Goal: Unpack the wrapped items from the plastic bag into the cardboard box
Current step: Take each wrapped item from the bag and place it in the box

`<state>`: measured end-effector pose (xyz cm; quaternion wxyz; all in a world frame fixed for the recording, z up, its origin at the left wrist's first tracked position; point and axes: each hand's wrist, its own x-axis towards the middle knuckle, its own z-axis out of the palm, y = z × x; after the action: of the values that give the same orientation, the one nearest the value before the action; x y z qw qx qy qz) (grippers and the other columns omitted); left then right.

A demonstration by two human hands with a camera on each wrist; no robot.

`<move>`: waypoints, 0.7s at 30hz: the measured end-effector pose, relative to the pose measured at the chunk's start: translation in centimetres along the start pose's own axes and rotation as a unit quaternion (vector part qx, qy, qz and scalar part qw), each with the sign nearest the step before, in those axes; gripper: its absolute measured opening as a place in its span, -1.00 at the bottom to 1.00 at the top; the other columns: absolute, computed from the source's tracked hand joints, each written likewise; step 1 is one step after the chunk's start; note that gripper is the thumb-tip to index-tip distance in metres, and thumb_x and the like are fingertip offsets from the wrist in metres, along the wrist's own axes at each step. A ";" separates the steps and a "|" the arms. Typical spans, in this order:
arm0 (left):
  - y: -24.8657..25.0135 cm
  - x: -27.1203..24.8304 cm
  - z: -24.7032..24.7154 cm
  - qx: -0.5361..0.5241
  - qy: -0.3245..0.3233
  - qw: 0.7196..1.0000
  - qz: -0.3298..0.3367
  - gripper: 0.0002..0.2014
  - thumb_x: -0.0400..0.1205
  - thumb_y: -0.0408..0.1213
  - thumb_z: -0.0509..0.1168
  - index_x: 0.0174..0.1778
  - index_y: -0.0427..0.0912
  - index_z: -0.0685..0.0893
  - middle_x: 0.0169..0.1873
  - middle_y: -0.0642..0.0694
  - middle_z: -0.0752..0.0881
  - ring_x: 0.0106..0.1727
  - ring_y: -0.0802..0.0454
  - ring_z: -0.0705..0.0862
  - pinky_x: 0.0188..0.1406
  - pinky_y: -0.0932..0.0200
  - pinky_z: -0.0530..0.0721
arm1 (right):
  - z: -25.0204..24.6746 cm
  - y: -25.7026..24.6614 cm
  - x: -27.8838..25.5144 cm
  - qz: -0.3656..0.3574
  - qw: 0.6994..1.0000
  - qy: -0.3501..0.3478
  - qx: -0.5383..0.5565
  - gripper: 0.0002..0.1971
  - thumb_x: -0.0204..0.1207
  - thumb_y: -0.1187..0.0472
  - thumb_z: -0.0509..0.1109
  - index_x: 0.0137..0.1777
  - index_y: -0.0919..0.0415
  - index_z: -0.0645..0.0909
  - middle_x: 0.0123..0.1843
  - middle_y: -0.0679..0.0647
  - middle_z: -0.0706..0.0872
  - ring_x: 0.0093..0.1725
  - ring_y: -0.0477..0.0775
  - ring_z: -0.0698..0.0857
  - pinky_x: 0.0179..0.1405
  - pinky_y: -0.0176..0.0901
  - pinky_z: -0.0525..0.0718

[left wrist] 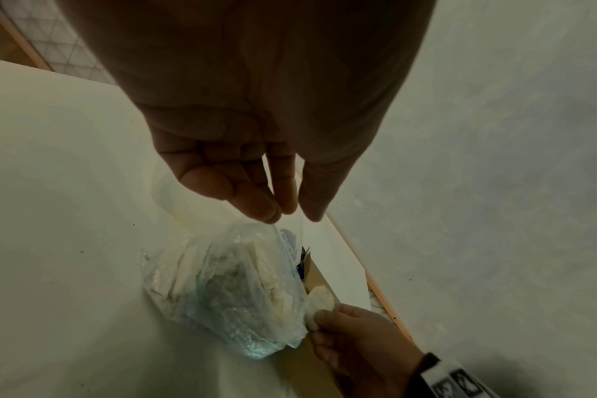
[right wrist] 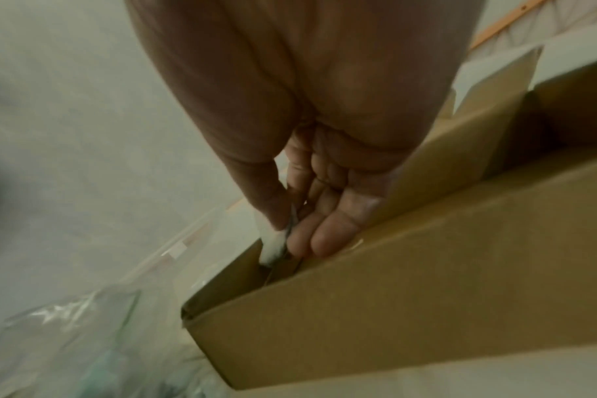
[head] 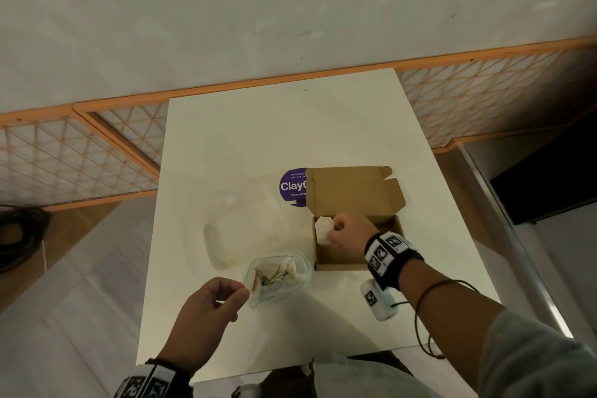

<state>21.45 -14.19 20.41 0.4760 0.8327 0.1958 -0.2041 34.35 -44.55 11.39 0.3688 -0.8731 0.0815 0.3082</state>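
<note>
A brown cardboard box (head: 339,263) stands open on the white table (head: 290,126), its lid folded back. My right hand (head: 334,231) grips a white wrapped item (head: 323,228) at the box's left end, just inside the rim; the right wrist view shows the wrapped item (right wrist: 273,245) pinched between thumb and fingers over the box (right wrist: 409,282). Left of the box lies a clear plastic bag (head: 277,275) with several pale wrapped items inside. My left hand (head: 244,292) pinches the bag's left rim. In the left wrist view, the fingertips (left wrist: 273,212) meet the bag (left wrist: 229,290) at its raised edge.
A clear, lidless plastic container (head: 239,229) sits behind the bag, left of the box. A purple round sticker (head: 292,186) shows beside the box lid. An orange lattice fence (head: 97,155) runs behind the table. Black cables (head: 19,236) lie on the floor at left.
</note>
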 end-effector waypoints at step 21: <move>-2.0 0.4 -0.8 0.011 -0.004 0.999 -0.031 -0.93 0.65 -0.13 0.50 -0.06 -0.03 0.81 -0.23 0.11 0.84 -0.27 0.03 0.81 -0.14 0.09 0.69 | 2.7 0.9 0.0 0.040 0.987 0.154 -0.024 -0.78 0.59 -0.05 0.49 -0.10 0.01 0.54 -0.19 -0.02 0.69 -0.22 -0.02 0.65 -0.23 -0.17 0.62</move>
<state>20.82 -12.51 19.12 0.4608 0.8306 0.2176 -0.2246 32.79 -43.35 9.41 0.3183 -0.9148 0.1644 0.1865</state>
